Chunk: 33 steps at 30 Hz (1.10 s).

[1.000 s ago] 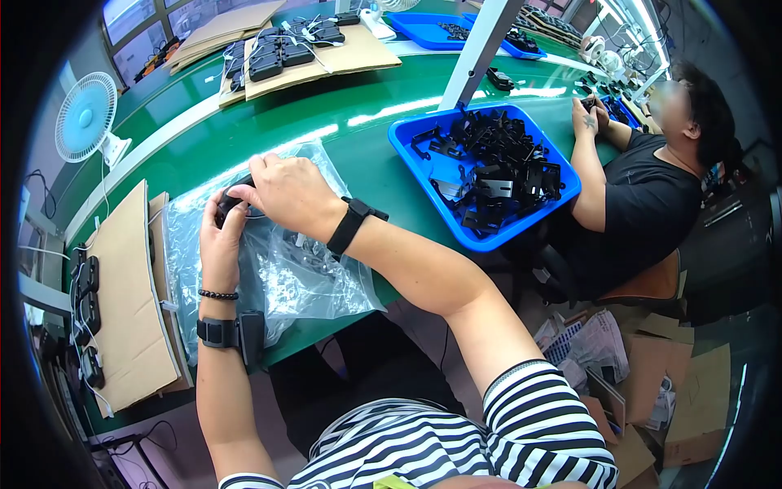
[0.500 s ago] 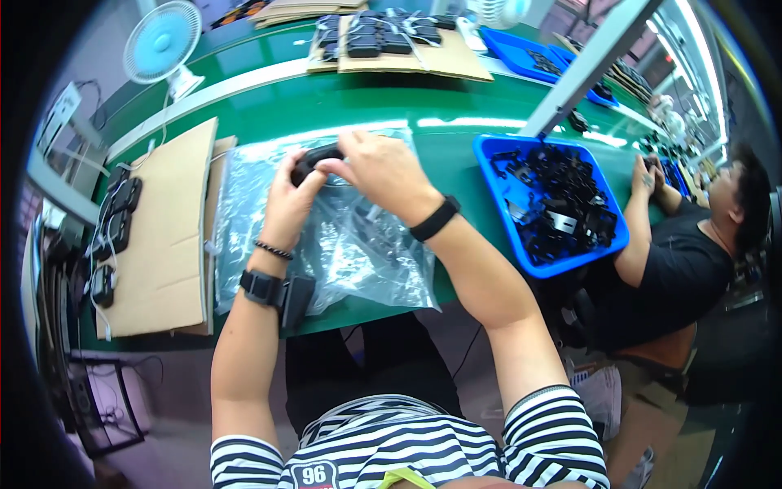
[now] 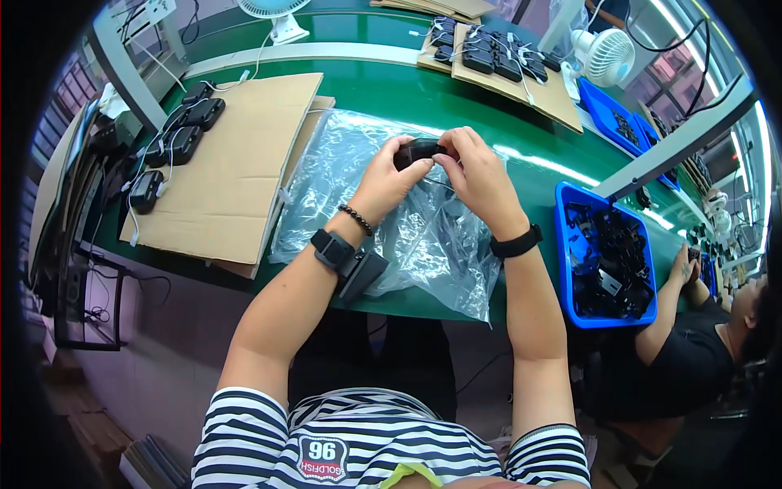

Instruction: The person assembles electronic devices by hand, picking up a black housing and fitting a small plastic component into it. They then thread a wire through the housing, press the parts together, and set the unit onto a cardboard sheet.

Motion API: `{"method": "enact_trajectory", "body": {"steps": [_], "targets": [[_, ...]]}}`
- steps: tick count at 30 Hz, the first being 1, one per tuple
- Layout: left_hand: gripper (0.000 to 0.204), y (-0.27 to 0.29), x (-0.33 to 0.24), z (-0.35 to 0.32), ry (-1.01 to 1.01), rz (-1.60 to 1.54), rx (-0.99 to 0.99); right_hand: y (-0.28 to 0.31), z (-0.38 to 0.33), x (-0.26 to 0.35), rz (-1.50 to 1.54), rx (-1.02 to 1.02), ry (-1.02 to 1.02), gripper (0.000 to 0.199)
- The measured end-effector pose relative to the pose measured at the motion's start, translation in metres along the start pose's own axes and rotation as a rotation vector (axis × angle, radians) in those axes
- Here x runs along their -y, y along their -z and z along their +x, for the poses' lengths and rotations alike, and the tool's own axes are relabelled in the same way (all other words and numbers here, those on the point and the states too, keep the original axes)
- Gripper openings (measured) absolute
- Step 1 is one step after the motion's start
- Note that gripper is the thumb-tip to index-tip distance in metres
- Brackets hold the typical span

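Note:
Over a clear plastic bag (image 3: 432,254) on the green table, I hold a small black plastic part (image 3: 419,152) with a rounded shape. My left hand (image 3: 386,182) is closed around its left side, thumb below and fingers behind. At its right end my right hand (image 3: 482,178) has thumb and fingertips pinched together on the part. Whether the right fingertips hold some smaller piece is hidden. A thin dark line, perhaps a wire, lies just beneath the part.
Cardboard sheets (image 3: 232,159) on the left carry black boxes (image 3: 183,145) with white cables; more black boxes (image 3: 479,57) sit on cardboard at the back. A blue tray (image 3: 563,261) of black parts stands at right. Beyond it are a metal post (image 3: 688,155) and a co-worker (image 3: 692,359).
The view has swung, so the table appears shifted right. My right hand has come from over the top of the black part to its right end. The left keeps its hold.

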<state>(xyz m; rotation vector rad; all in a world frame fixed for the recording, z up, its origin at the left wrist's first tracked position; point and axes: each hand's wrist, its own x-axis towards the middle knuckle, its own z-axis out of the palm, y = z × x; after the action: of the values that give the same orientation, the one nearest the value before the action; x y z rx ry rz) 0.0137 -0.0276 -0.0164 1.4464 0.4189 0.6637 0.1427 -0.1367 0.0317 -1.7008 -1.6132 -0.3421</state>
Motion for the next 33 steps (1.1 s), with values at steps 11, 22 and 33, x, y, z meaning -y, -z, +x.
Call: {"method": "enact_trajectory", "body": {"steps": [11, 22, 33], "targets": [[0.043, 0.003, 0.002, 0.004, 0.114, -0.334, -0.013, 0.009, -0.003, -0.003, -0.063, 0.065, 0.010, 0.033], [0.037, 0.011, 0.003, 0.010, 0.123, -0.566, -0.032, 0.001, -0.007, -0.012, 0.297, 0.254, -0.026, 0.052], [0.037, 0.004, 0.003, 0.005, 0.134, -0.571, -0.058, -0.003, -0.007, -0.005, 0.335, 0.196, -0.022, 0.056]]}}
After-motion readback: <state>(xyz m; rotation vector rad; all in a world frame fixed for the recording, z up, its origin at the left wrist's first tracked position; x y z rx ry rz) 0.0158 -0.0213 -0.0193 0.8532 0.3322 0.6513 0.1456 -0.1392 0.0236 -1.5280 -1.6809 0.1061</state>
